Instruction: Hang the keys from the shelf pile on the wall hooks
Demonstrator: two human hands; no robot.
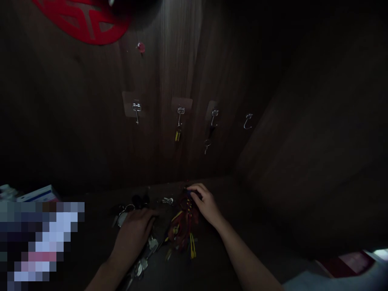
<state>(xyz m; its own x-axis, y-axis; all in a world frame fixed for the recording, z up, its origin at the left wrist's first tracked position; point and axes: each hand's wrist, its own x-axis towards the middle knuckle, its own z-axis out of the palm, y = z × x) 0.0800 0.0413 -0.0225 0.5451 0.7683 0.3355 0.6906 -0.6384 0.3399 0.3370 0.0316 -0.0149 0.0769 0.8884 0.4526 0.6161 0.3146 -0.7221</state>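
My left hand (136, 226) rests back-up over a loose pile of keys, its fingers reaching right and the thumb a little apart; what lies under the palm is hidden. Silvery keys (142, 266) spread below it, and a key ring (130, 207) shows behind it. With thumb and fingertips, my right hand (206, 202) pinches the upper end of a red corded ornament with yellow tassels (182, 226), where something dark blue shows. The ornament lies on the dark surface. Between my hands is a small bunch of keys (167, 200).
Four metal hooks sit on the wooden back wall. A yellow tag (178, 135) hangs on the second hook (181, 113), a key (206, 147) below the third. Boxes (39, 194) stand left; a red-and-white packet (348, 264) lies lower right.
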